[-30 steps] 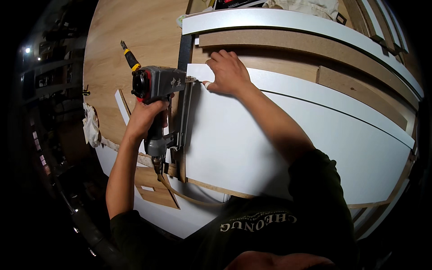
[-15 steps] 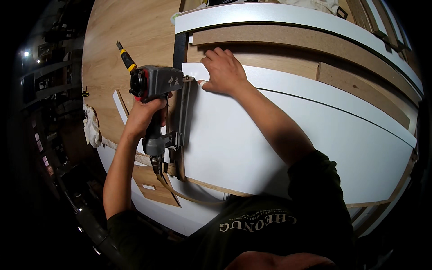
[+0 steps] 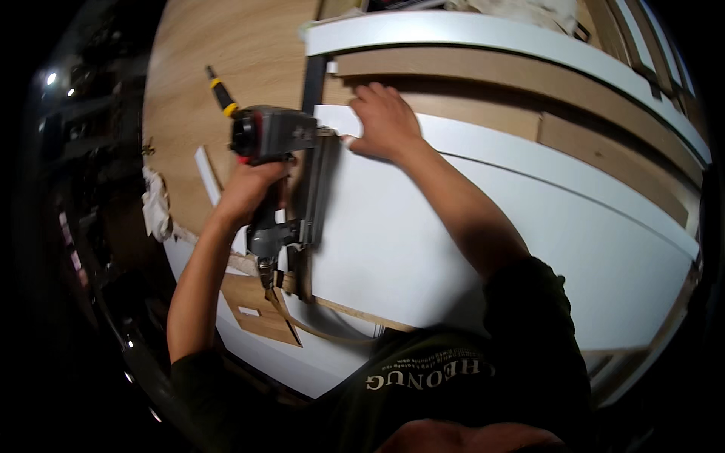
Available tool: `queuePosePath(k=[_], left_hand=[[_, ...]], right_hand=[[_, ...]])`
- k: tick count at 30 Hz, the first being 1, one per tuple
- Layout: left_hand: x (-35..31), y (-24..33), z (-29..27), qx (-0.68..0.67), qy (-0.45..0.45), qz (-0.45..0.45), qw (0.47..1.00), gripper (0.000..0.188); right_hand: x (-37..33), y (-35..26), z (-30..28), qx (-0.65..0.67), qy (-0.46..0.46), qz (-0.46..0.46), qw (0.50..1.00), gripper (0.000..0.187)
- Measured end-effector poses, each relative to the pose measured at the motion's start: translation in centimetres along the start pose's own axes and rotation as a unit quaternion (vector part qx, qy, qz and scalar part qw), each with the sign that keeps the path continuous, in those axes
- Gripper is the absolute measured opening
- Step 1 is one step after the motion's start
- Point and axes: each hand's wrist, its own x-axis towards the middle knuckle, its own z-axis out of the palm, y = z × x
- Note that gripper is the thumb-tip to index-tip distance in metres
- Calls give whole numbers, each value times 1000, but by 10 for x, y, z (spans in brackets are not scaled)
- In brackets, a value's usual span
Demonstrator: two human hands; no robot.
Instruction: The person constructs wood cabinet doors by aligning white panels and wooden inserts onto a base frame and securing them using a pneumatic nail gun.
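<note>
My left hand is wrapped round the grip of a grey-black air nail gun. Its nose meets the left end of a white board strip, and its long magazine runs toward me along the left edge of a large white panel. My right hand straddles the strip close to the nose, fingers bent over the far edge and thumb on the near side. That thumb carries a pale wrap at its tip. From the gun's handle a tan air hose curves toward my body.
A yellow-and-black hand tool lies on the wood-grain tabletop beyond the gun. Brown board strips and a white rail run along the far side. At the left edge is a crumpled white cloth; a wood-grain offcut lies nearer me.
The whole scene has shifted slightly to the right in view and looks more blurred. Gun and both hands keep about the same places on the white boards.
</note>
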Motion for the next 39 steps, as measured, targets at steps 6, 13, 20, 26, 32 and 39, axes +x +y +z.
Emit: queuePosePath(k=[6, 13, 20, 26, 32, 39], left_hand=[[-8, -7, 7, 53, 11, 35, 998, 12], [-117, -82, 82, 279, 120, 153, 940, 37], [-158, -159, 192, 261, 148, 208, 931, 66], [-148, -184, 237, 242, 141, 242, 929, 85], [-151, -191, 254, 210, 130, 214, 945, 92], [-150, -191, 255, 232, 130, 127, 956, 96]], right_hand=[[-1, -15, -11, 15, 56, -20, 998, 48], [-3, -27, -1, -37, 28, -27, 999, 50], [-44, -22, -18, -6, 142, -108, 984, 64], [-227, 11, -55, 38, 235, 32, 971, 31], [-416, 51, -86, 99, 337, 257, 900, 26], [-496, 99, -133, 62, 349, 261, 898, 27]])
